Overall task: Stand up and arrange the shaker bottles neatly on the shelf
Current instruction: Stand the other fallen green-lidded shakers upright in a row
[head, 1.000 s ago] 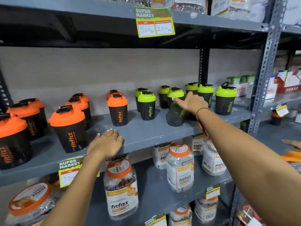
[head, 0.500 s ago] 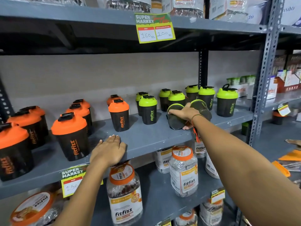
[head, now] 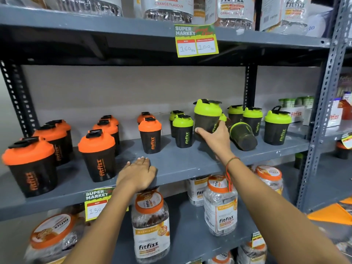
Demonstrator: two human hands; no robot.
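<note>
1 head view, close, facing the shelf (head: pixel 181 164) squarely, slightly downward.

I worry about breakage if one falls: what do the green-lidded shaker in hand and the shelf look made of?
Held shaker: looks like plastic, with a smoky see-through body and a matte bright green lid. Shelf: probably grey painted metal, given its thin folded front edge and punched uprights.

Clear fitfizz jars (head: pixel 150 225) with orange lids below; price tag (head: pixel 196 41) above; more jars on top.
</note>
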